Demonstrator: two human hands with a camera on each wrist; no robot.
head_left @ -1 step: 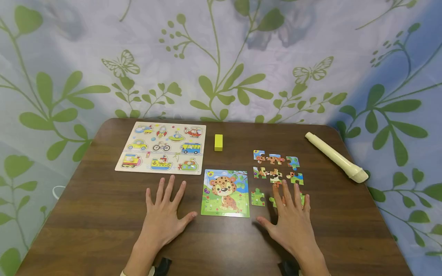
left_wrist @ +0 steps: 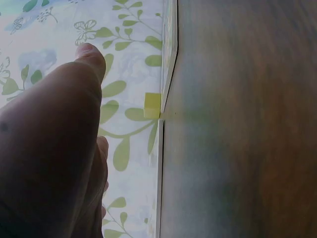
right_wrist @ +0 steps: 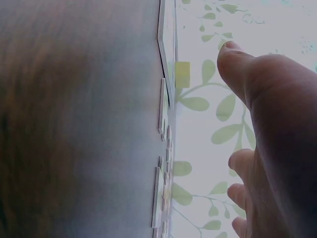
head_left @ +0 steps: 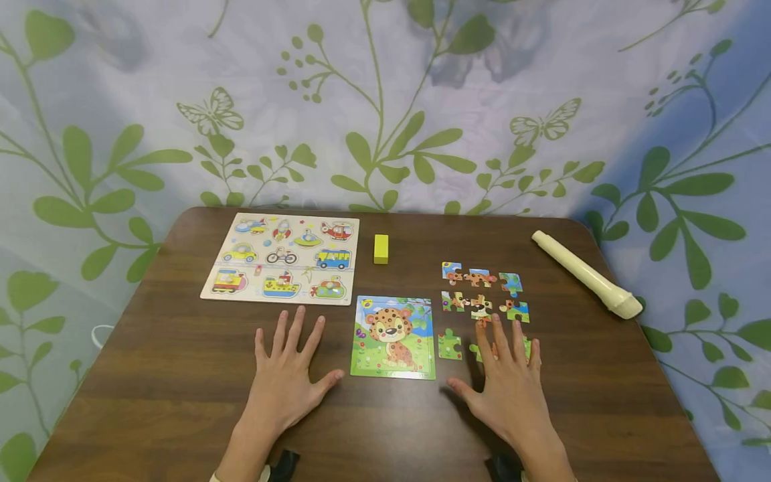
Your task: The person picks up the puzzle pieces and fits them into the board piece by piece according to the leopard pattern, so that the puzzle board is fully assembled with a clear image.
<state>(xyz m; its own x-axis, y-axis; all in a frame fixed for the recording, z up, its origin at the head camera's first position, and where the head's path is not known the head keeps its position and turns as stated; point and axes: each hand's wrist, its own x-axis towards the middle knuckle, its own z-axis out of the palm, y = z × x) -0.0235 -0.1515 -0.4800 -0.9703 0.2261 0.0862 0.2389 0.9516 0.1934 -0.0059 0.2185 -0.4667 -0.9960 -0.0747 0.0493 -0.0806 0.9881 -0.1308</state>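
Observation:
My left hand (head_left: 287, 375) is spread over the brown table, palm down, holding nothing. Its fingertips are just short of the vehicle peg board (head_left: 280, 288), and its thumb points at the square leopard puzzle board (head_left: 393, 338). My right hand (head_left: 508, 385), likewise palm down with fingers apart, holds nothing. In the head view its fingers overlap the lower row of loose jigsaw pieces (head_left: 450, 344), partly hiding some. Other jigsaw pieces (head_left: 510, 284) lie in rows just beyond. Both wrist views show the thumbs (left_wrist: 91, 57) (right_wrist: 233, 64) stretched out, away from any object.
A small yellow block (head_left: 381, 249) stands behind the leopard board, right of the peg board. A cream-coloured, microphone-shaped stick (head_left: 587, 274) lies slanted near the right edge of the table (head_left: 385, 435). Behind the table hangs a leaf-patterned cloth (head_left: 385, 87).

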